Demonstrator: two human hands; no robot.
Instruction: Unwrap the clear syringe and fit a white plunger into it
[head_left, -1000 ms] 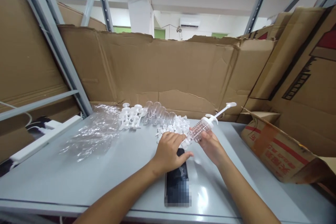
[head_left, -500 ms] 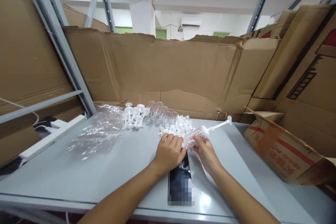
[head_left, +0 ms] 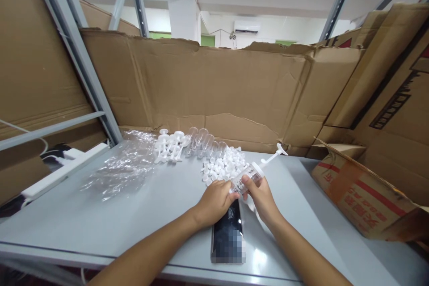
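Observation:
A clear plastic syringe (head_left: 241, 182) with printed marks, a white collar and a white T-handled plunger (head_left: 275, 153) slants up to the right over the table. My right hand (head_left: 262, 195) is closed round its barrel, thumb on top. At the lower end my left hand (head_left: 217, 200) is closed too, its fingers curled over the tip and hiding it; whether a small part is pinched there I cannot tell. Just beyond lies a heap of small white plastic pieces (head_left: 224, 166). Beneath my hands a dark phone (head_left: 228, 232) rests flat.
White plungers (head_left: 170, 146) and clear barrels (head_left: 203, 140) lie in groups at the back, beside a crumpled clear plastic bag (head_left: 122, 165). A cardboard box (head_left: 358, 192) stands at the right. Cardboard panels (head_left: 214, 89) wall in the grey table (head_left: 161, 223); a power strip (head_left: 67, 172) is at the left.
The T-handle has turned and shifted slightly left and nearer the collar. My left hand has moved a little down at the syringe's lower end. The view has shifted slightly.

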